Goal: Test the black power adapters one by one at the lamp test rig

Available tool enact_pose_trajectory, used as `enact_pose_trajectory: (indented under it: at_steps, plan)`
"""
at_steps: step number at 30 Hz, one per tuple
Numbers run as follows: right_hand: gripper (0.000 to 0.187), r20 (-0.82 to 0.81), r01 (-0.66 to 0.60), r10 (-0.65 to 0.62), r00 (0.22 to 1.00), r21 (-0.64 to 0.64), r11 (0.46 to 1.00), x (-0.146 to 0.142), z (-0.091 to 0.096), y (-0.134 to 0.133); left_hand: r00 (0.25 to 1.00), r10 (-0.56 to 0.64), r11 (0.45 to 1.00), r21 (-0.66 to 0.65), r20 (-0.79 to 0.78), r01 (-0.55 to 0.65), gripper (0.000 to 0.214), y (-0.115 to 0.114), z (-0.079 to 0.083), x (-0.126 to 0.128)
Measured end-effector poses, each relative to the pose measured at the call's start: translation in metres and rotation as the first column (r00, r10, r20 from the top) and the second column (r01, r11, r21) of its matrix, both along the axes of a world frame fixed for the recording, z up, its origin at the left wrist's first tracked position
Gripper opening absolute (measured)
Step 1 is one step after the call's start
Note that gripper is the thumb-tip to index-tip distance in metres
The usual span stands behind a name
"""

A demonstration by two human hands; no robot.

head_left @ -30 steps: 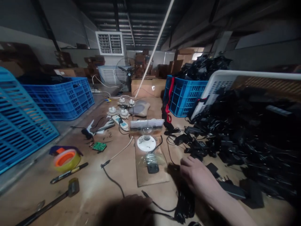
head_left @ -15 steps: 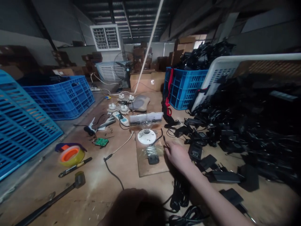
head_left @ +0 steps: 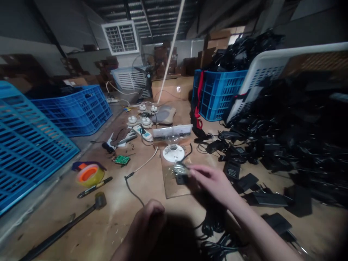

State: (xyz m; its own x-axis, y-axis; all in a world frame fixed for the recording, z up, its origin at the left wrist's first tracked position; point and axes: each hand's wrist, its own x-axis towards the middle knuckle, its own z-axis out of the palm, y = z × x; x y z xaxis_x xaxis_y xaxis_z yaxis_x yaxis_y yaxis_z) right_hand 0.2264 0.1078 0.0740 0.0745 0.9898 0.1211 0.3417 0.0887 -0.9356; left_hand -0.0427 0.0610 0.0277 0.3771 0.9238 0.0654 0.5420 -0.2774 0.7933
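My right hand (head_left: 210, 181) reaches over a small board (head_left: 171, 190), its thumb and fingers pinched on the thin black end of a cable (head_left: 185, 166). Just under those fingertips lie a clear-wrapped coil (head_left: 178, 169) and a black plug block (head_left: 181, 179). Behind them stands a round white lamp holder (head_left: 173, 156) with a clear bulb (head_left: 172, 141). Low in the view, my left hand (head_left: 149, 224) is curled closed in shadow; what it holds, if anything, is hidden. A dark cord (head_left: 134, 192) runs toward it from a pale lead (head_left: 146, 161).
A hammer (head_left: 67, 226), a marker (head_left: 95, 187), tape rolls (head_left: 91, 174) and a green circuit board (head_left: 122, 160) lie to the left. Black adapters (head_left: 268, 199) heap up on the right. Blue crates (head_left: 223, 94) and a white basket (head_left: 261, 59) stand around the table.
My right hand has moved left and slightly down, bringing the cable end over the coil. My left hand has come out of deep shadow and shows more clearly. The view has shifted slightly.
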Motion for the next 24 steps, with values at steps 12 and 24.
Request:
enact_pose_trajectory:
  at_steps: [12,24]
  plan:
    - [0.016,-0.061,-0.306,0.306,0.95,0.01,0.952,-0.034,-0.013,-0.069,0.948,0.133,0.97,-0.233,0.291,-0.065,0.018,0.009,0.02,0.015]
    - [0.018,-0.06,-0.362,0.357,0.932,-0.172,0.916,-0.03,-0.012,-0.068,0.989,-0.071,0.992,-0.094,0.126,0.083,0.015,0.012,0.013,0.006]
